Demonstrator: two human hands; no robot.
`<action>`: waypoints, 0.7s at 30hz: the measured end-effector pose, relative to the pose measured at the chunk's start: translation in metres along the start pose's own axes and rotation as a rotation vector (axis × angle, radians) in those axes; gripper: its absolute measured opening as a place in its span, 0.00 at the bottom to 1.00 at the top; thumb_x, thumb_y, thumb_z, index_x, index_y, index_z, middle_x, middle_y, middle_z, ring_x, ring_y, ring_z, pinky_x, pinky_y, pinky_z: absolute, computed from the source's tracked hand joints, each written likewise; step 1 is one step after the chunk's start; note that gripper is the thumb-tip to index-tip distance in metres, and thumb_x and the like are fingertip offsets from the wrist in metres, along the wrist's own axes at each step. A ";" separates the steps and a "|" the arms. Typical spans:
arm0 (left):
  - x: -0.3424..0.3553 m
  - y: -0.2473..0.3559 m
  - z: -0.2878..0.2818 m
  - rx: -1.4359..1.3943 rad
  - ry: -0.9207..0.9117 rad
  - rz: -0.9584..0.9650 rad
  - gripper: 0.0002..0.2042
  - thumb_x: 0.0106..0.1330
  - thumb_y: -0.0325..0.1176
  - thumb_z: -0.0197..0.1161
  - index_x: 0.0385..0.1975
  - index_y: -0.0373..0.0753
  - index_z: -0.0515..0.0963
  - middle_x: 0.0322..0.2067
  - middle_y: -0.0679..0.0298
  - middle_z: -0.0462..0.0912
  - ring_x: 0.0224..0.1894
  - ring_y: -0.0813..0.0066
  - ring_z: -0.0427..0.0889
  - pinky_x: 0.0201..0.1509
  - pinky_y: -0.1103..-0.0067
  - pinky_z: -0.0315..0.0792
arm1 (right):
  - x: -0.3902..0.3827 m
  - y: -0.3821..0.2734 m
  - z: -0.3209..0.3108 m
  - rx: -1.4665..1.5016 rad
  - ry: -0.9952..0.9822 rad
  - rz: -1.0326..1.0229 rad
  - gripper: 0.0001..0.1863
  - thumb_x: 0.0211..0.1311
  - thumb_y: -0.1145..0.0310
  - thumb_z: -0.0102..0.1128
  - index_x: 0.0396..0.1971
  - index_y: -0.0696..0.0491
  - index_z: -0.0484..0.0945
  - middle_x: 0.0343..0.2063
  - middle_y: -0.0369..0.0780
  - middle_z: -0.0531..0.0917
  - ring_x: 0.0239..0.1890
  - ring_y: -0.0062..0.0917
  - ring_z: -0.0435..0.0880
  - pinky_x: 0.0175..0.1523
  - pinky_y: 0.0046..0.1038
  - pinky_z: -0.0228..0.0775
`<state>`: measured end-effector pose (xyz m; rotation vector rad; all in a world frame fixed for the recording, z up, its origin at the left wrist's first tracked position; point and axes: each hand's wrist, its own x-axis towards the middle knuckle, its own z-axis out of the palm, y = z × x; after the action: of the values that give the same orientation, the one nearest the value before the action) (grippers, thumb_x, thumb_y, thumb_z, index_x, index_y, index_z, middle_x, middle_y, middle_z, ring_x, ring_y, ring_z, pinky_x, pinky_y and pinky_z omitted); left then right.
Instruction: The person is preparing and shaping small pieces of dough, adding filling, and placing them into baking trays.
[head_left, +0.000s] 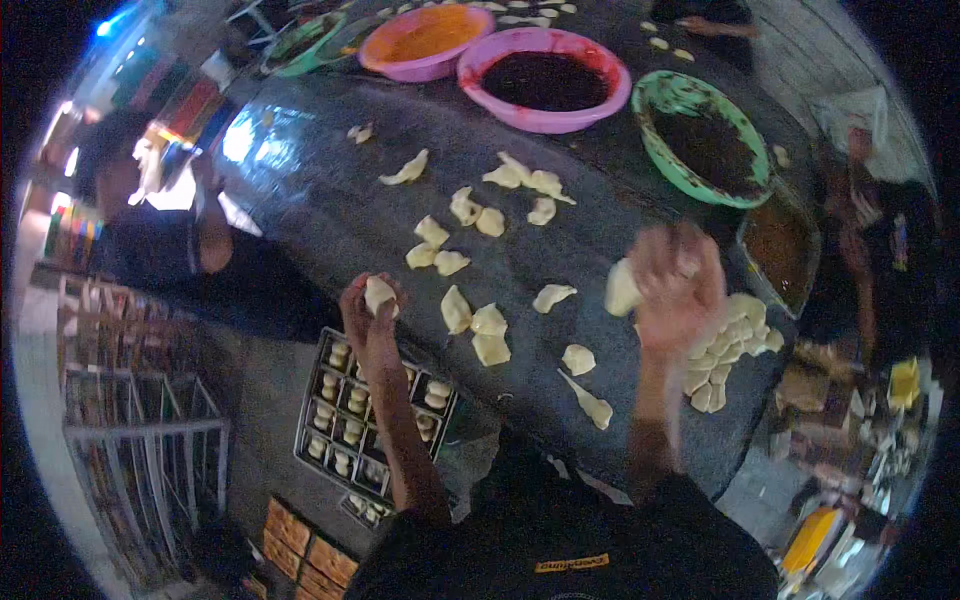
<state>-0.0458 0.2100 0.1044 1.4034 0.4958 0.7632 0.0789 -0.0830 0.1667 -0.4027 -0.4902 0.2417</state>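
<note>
My left hand (358, 322) is closed around a small pale dough piece (380, 296) at the near left edge of the dark table. Over the right side of the table is my right hand (682, 290), blurred by motion, so its grip cannot be made out. A pale dough lump (622, 288) shows right beside its fingers. Close to that wrist lies a cluster of flattened dough pieces (730, 345), packed edge to edge. Between my hands several loose dough pieces (490, 320) are scattered, and a long thin dough scrap (588, 402) lies nearer me.
Along the far side stand a pink basin with orange filling (425, 70), a pink basin with dark filling (470, 90) and a green basin (650, 135). A compartmented tray of dough pieces (310, 420) sits below my left forearm. Another person's arm (215, 235) is at left.
</note>
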 end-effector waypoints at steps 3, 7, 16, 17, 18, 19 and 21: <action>0.035 -0.019 0.027 -0.022 0.053 0.117 0.20 0.60 0.25 0.59 0.53 0.38 0.70 0.51 0.57 0.73 0.53 0.64 0.74 0.59 0.68 0.68 | 0.017 0.062 -0.045 -0.470 0.247 -0.142 0.09 0.69 0.65 0.47 0.38 0.54 0.73 0.31 0.39 0.77 0.37 0.23 0.76 0.45 0.24 0.71; 0.075 -0.116 -0.030 0.969 -0.019 0.497 0.21 0.61 0.30 0.61 0.55 0.37 0.71 0.55 0.53 0.70 0.60 0.59 0.68 0.63 0.63 0.64 | 0.004 0.131 -0.077 -2.126 -0.576 0.572 0.21 0.62 0.68 0.57 0.54 0.55 0.71 0.53 0.46 0.74 0.61 0.34 0.69 0.62 0.41 0.64; -0.015 -0.078 0.165 0.524 -0.654 0.309 0.28 0.48 0.18 0.64 0.55 0.41 0.74 0.57 0.56 0.74 0.62 0.54 0.69 0.60 0.64 0.67 | -0.038 -0.101 -0.217 -1.834 0.639 0.123 0.22 0.56 0.63 0.64 0.51 0.51 0.74 0.42 0.49 0.80 0.49 0.42 0.78 0.51 0.36 0.70; -0.029 -0.085 0.200 0.250 -0.809 0.332 0.25 0.53 0.21 0.62 0.55 0.39 0.72 0.54 0.54 0.75 0.55 0.53 0.74 0.54 0.64 0.71 | -0.036 -0.101 -0.242 -2.129 0.493 0.002 0.21 0.55 0.63 0.65 0.48 0.52 0.75 0.39 0.49 0.81 0.46 0.43 0.79 0.49 0.36 0.71; -0.035 -0.088 0.238 0.472 -0.897 0.440 0.24 0.56 0.25 0.60 0.56 0.39 0.70 0.54 0.52 0.75 0.55 0.50 0.73 0.54 0.62 0.72 | -0.030 -0.097 -0.255 -2.403 0.311 -0.130 0.20 0.54 0.62 0.66 0.46 0.52 0.76 0.36 0.49 0.82 0.43 0.43 0.80 0.48 0.36 0.72; -0.049 -0.104 0.262 0.613 -0.929 0.398 0.24 0.58 0.28 0.60 0.57 0.38 0.67 0.53 0.49 0.74 0.55 0.48 0.73 0.55 0.63 0.71 | -0.017 -0.087 -0.251 -2.530 0.159 0.325 0.22 0.51 0.61 0.68 0.45 0.53 0.76 0.36 0.48 0.82 0.42 0.41 0.82 0.46 0.35 0.73; -0.067 -0.156 0.291 0.811 -0.843 0.520 0.25 0.57 0.29 0.62 0.56 0.38 0.67 0.48 0.48 0.75 0.52 0.47 0.74 0.53 0.63 0.72 | -0.003 -0.067 -0.230 -2.281 0.201 0.492 0.21 0.51 0.64 0.68 0.45 0.54 0.76 0.36 0.45 0.83 0.41 0.34 0.82 0.47 0.33 0.73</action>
<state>0.1451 -0.0374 -0.0202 2.4867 -0.2911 0.2806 0.2003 -0.2169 0.0090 -2.7569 -0.2450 -0.0073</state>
